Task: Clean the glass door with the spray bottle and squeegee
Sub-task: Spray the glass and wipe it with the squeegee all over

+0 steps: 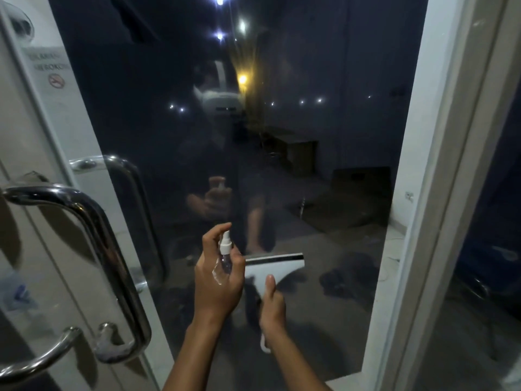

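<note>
**Spray bottle and squeegee raised before dark glass door**

Left hand [218,280] wrapped around a small clear spray bottle [224,259], index finger curled up over the white nozzle at the top, bottle held roughly upright and pointed toward the glass. Right hand [272,309] closed in a fist on the handle of a white squeegee [275,268], thumb pressed flat up the front of the handle, black rubber blade uppermost and nearly level. Squeegee head just beside the left hand's fingers, its left end tucked behind them. Both tools held low and central in front of the glass door [324,66]; whether the blade touches the pane cannot be told.

Glass dark and reflective, with a hazy film across the middle. Faint reflection of the person [214,165] in it, hands and bottle mirrored above the real ones, plus bright points of light and one yellow glow. Curved chrome pull handle [93,221] at the left on the door's edge, its twin visible through the glass behind. A second chrome handle [36,359] low at the left. White door frame [439,165] running up the right side. No-smoking sticker [56,80] on the pale panel at upper left, text too blurred to read.
</note>
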{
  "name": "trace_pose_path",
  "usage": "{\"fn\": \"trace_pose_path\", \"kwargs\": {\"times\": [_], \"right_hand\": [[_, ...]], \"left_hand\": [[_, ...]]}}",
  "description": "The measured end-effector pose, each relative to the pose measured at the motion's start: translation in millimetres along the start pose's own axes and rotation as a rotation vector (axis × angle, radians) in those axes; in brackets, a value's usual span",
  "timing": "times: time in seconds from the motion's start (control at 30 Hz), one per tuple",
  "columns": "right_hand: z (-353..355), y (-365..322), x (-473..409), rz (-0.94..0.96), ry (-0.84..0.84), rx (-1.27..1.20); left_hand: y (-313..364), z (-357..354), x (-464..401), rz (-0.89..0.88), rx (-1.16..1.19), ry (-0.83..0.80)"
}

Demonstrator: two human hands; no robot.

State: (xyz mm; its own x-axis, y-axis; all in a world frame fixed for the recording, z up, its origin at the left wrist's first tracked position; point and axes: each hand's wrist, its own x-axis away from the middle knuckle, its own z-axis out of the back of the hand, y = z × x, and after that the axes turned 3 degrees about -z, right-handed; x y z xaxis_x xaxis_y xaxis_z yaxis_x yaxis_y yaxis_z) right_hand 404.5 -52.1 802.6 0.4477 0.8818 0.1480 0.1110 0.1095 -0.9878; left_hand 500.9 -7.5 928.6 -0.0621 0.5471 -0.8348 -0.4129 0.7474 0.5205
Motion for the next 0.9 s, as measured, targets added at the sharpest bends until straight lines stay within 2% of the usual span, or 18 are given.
{"fn": "trace_pose_path", "kwargs": {"times": [0.07,0.17,0.43,0.5,0.6,0.9], "right_hand": [[5.6,7.0,4.2,0.006,0.013,0.015],[10.1,-14.8,7.4,0.007,-0.017,-0.116],[-5.5,-130.2,5.9,0.389,-0.015,-0.167],[-12.8,-161.3,2.6,0.403,-0.021,-0.185],[-23.5,-195.1,-5.2,0.377,0.056,-0.186],[-26.9,-110.7,-11.4,0.167,0.143,-0.110]], "left_hand": [[-0.7,1.3,0.6,-0.001,-0.012,-0.012],[0.1,2.6,-5.4,0.000,-0.015,-0.024],[27.4,0.6,-75.5,-0.121,-0.001,0.005],[31.4,2.0,-86.8,-0.148,0.015,0.021],[30.8,4.6,-89.8,-0.173,0.012,0.025],[21.3,7.8,-68.8,-0.133,-0.006,0.014]]}}
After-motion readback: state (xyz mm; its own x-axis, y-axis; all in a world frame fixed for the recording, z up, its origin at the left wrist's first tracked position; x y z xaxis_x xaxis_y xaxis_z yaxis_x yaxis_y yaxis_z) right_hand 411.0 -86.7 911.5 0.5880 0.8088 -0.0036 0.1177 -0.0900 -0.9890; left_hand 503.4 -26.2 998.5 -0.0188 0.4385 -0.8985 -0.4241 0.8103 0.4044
